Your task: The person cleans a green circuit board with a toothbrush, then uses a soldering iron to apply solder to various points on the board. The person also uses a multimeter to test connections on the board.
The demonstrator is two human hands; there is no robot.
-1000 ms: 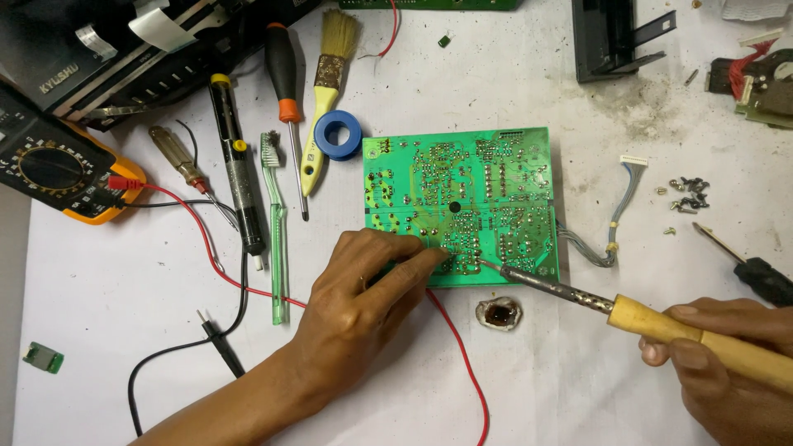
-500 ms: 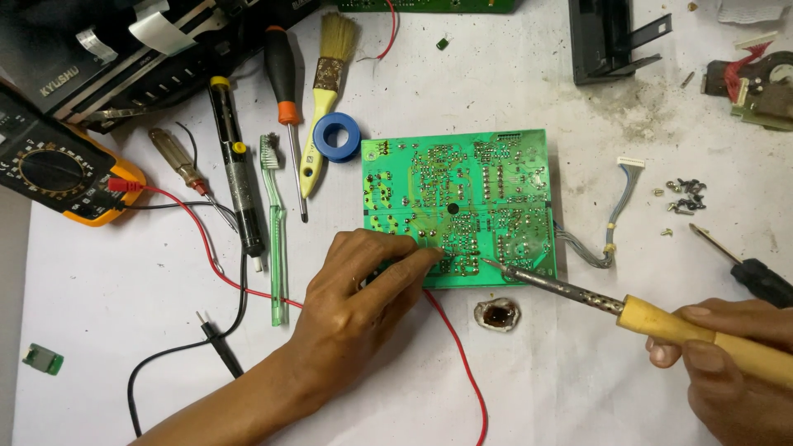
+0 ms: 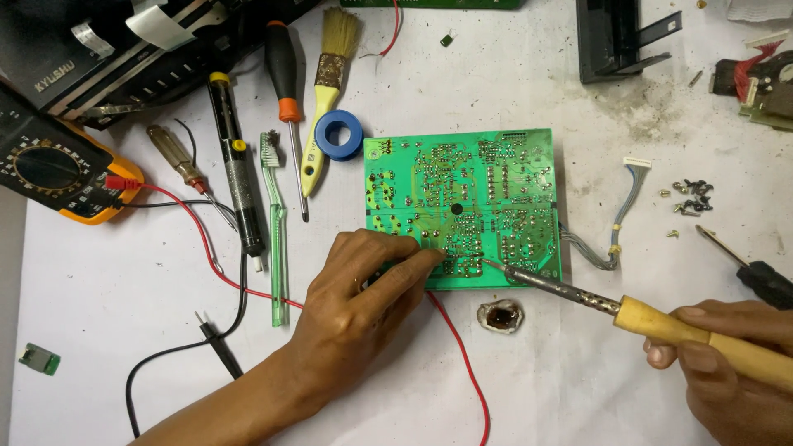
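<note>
Surface (image 3: 529,83), white & grubby, carries it all. Biggest thing on it: black device casing (image 3: 99,49) at 11 o'clock. Next, green circuit board (image 3: 496,190), solder side up, just right of centre, flat on the surface. Yellow multimeter (image 3: 58,177) sits at 9 o'clock, its red lead (image 3: 198,239) & black lead (image 3: 165,363) trailing toward 6.

My left hand (image 3: 363,289) rests at the board's lower-left edge, fingers (image 3: 413,263) bunched together & pressed down on the board near its bottom edge. My right hand (image 3: 727,363) at 4 o'clock, fingers wrapped tight round the wooden handle of the soldering iron (image 3: 628,310); its tip touches the board's lower rim at approx 5 o'clock of the board.

Btwn multimeter & board, lying roughly 12-to-6: desoldering pump (image 3: 235,173), clear green toothbrush (image 3: 277,239), orange-black screwdriver (image 3: 285,91), yellow-handled brush (image 3: 326,99). Blue tape roll (image 3: 339,135) just beside the board's top-left corner. Small flux tin (image 3: 500,316) just below the board, under the iron's shaft. Grey wire harness (image 3: 619,223) off the board's right edge; loose screws (image 3: 690,194) at 3 o'clock.
</note>
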